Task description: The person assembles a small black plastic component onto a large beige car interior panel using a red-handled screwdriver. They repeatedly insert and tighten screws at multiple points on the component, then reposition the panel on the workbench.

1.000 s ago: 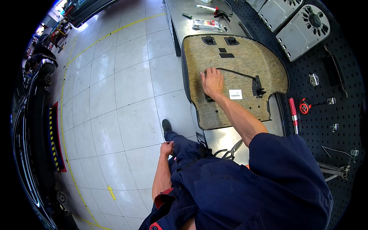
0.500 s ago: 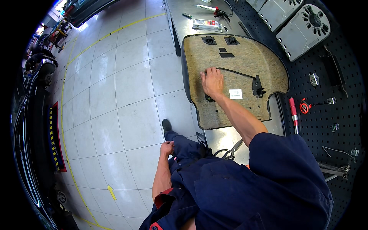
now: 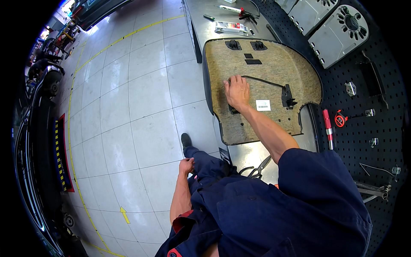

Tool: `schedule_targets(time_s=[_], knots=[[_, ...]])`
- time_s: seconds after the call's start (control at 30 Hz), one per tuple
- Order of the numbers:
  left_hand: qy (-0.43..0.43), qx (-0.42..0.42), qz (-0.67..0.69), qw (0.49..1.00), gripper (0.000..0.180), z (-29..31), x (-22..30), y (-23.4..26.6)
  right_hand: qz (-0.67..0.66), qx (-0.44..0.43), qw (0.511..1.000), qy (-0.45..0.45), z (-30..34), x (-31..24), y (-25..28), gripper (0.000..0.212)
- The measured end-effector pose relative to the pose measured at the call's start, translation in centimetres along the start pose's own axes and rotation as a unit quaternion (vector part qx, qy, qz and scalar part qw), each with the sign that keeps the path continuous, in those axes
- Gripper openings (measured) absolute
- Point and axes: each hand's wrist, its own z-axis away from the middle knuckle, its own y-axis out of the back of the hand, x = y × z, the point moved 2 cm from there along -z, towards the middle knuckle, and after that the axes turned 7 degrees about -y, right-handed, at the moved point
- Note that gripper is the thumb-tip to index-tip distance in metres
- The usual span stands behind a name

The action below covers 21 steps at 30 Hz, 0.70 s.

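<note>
A large shaped panel [image 3: 274,70] with a tan fibrous underside and dark rim lies on the metal bench. My right hand [image 3: 238,91] is on its left part, fingers bent down and closed. A black fitting [image 3: 233,110] shows partly beneath that hand; what the fingers hold, if anything, is hidden. From beside the fingers a thin black strip [image 3: 263,80] runs to a black bracket [image 3: 287,97]. A white label [image 3: 263,105] is just right of my wrist. Beside my thigh hangs my left hand [image 3: 186,165], loosely closed, with nothing visible in it.
Scissors [image 3: 259,168] lie on the bench [image 3: 248,155] near my body. Beyond the panel are a caulking gun [image 3: 239,11] and a clear package [image 3: 231,28]. A pegboard [image 3: 349,150] with hung tools borders the right. A dark car [image 3: 32,171] stands far left.
</note>
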Motion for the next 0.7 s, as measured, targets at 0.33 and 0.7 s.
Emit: schedule_targets(time_s=[0.33,0.7], knots=[[-0.003,0.003,0.004,1.0,0.038,0.0,-0.01,0.09,-0.004,-0.003,1.0,0.001,-0.03,0.06,-0.11,0.031],[0.001,-0.001,-0.003,1.0,0.04,0.22,0.14,0.01,-0.002,-0.002,1.0,0.0,-0.01,0.14,-0.18,0.031]])
